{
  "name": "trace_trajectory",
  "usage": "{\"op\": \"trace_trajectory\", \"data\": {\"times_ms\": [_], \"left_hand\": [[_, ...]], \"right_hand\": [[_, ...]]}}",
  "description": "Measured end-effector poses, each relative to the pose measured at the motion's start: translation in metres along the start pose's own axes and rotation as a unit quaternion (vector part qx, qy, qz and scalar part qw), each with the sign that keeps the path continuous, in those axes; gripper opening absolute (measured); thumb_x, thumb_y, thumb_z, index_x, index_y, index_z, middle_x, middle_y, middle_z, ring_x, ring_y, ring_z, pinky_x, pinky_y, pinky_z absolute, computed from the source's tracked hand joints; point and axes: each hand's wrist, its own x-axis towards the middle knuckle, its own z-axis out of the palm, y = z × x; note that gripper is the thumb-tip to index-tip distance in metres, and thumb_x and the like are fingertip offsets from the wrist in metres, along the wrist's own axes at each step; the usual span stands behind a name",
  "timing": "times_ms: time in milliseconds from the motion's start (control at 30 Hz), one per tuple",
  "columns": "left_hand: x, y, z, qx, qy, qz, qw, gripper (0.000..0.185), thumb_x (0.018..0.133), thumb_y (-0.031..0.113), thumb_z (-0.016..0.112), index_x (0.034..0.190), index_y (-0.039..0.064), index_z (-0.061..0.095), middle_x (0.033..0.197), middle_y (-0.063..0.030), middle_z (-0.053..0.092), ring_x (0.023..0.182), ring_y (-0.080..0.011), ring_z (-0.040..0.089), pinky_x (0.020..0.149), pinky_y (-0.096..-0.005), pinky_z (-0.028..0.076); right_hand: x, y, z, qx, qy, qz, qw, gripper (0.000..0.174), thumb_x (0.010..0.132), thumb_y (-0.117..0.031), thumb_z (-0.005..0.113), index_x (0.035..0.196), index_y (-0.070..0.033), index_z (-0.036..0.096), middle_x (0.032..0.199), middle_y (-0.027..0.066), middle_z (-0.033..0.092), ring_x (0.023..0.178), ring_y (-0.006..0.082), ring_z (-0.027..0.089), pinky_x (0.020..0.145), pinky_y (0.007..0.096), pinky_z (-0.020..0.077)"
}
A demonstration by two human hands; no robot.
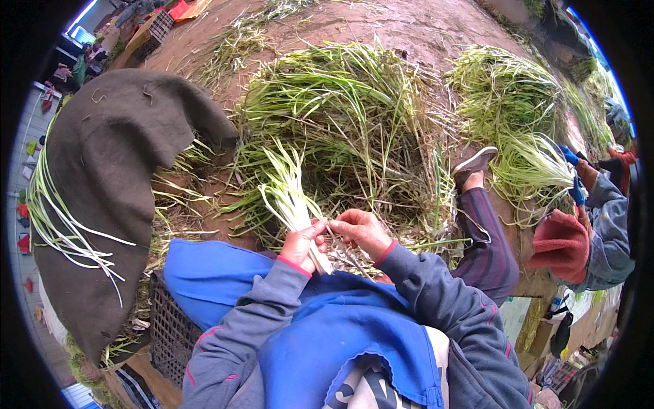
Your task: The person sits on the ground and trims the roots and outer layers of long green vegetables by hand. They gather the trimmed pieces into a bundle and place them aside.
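Note:
In the middle of the head view, my left hand [302, 247] is closed around a bunch of pale green and white leafy stalks [292, 205], with the leaves pointing away from me and the white ends near my lap. Close beside it on the right, my right hand [361, 230] has thumb and fingertips pinched together at the bunch's edge, near my left thumb. A thin strand seems to lie between the fingertips, too small to make out. Beyond both hands rises a large heap of green and dried leaves [332, 117].
At left, several loose stalks [66, 220] lie on a brown cloth [117, 143], near a dark plastic crate [171, 327]. At right, a person in blue gloves [577, 194] holds a larger bunch [536, 163]. Another leaf heap [506, 92] lies behind, on reddish ground [357, 25].

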Motion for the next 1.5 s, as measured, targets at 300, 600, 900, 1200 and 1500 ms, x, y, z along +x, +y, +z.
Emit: {"op": "trace_trajectory", "data": {"times_ms": [300,600,900,1200,1500], "left_hand": [[-0.001,-0.003,0.001,0.056,-0.006,-0.029,0.998,0.009,0.087,0.010,0.062,0.091,0.008,0.054,0.073,-0.0003,0.057,0.056,-0.0078,0.050,0.046,-0.0241,0.041],[0.005,0.003,-0.007,-0.051,0.004,-0.033,0.998,0.010,0.089,0.010,0.059,0.096,0.007,0.053,0.078,-0.0048,0.059,0.057,-0.0083,0.050,0.046,-0.0242,0.040],[0.014,0.043,-0.026,-0.170,0.027,0.034,0.984,0.013,0.086,0.015,0.066,0.094,0.012,0.055,0.076,-0.0009,0.058,0.054,-0.0053,0.045,0.045,-0.0221,0.037],[0.007,0.027,-0.009,-0.112,0.037,0.008,0.993,0.012,0.088,0.015,0.064,0.094,0.010,0.055,0.076,-0.0004,0.058,0.053,-0.0050,0.045,0.045,-0.0211,0.037],[0.009,0.017,-0.014,-0.079,0.009,0.009,0.997,0.009,0.091,0.015,0.058,0.094,0.007,0.055,0.077,-0.0019,0.057,0.054,-0.0058,0.044,0.046,-0.0210,0.038]], "right_hand": [[0.025,0.011,0.000,0.111,-0.004,0.012,0.994,0.017,0.083,-0.019,0.069,0.090,-0.004,0.064,0.068,-0.0012,0.060,0.052,0.0042,0.047,0.046,0.0190,0.0363],[-0.028,0.003,-0.046,0.189,-0.082,0.034,0.978,0.013,0.088,-0.018,0.062,0.088,-0.006,0.059,0.074,-0.0005,0.058,0.064,0.0078,0.052,0.059,0.0212,0.0417],[-0.134,0.008,-0.226,-0.469,0.096,0.105,0.872,0.017,0.078,-0.016,0.070,0.090,-0.005,0.063,0.074,0.0067,0.061,0.062,0.0157,0.057,0.059,0.0307,0.0467],[-0.049,0.001,-0.110,-0.194,0.034,-0.115,0.974,0.036,0.084,-0.026,0.069,0.108,0.000,0.063,0.102,0.0099,0.065,0.094,0.0167,0.061,0.082,0.0298,0.0499],[0.016,0.020,0.022,0.022,-0.024,-0.125,0.992,0.020,0.085,-0.010,0.066,0.098,0.003,0.062,0.086,0.0052,0.065,0.079,0.0095,0.060,0.072,0.0254,0.0510]]}}
